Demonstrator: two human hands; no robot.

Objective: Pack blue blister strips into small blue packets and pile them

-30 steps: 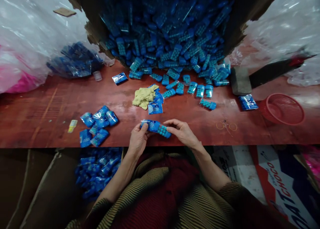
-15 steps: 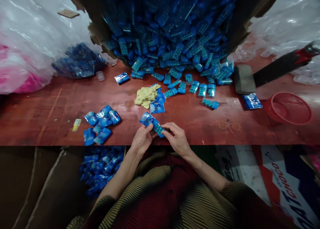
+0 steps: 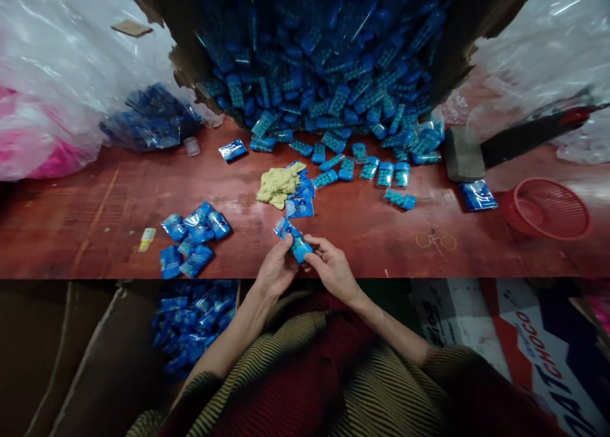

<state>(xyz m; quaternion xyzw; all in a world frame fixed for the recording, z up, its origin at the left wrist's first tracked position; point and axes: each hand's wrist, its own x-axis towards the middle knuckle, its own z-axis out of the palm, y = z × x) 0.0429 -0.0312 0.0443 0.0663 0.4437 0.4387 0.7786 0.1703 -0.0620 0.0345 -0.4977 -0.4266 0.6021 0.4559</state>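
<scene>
Near the table's front edge, my two hands meet at a small clear container point(image 3: 300, 249) with a blue end and turquoise balls inside. A printed blue packet point(image 3: 284, 227) covers its far end. My left hand point(image 3: 276, 268) is closed, pinching the packet and container from the left with the thumb on top. My right hand point(image 3: 332, 268) is closed too, its thumb and fingers on the container's near, blue end. Beyond them a pale yellow glove point(image 3: 279, 184) lies partly over flat blue packets point(image 3: 301, 206). To the left sits a group of filled blue packets point(image 3: 197, 226).
A torn cardboard box point(image 3: 183, 72) spills many similar containers point(image 3: 340, 100) onto the red table point(image 3: 114, 192). A hammer point(image 3: 464, 154) and red basket point(image 3: 546, 208) stand right. More filled packets point(image 3: 195, 322) lie below the table edge, left. Plastic bags point(image 3: 52, 56) line the back.
The container now sits farther inside the packet and has turned so its blue end points toward me. My right hand has shifted slightly left, closer to my left hand.
</scene>
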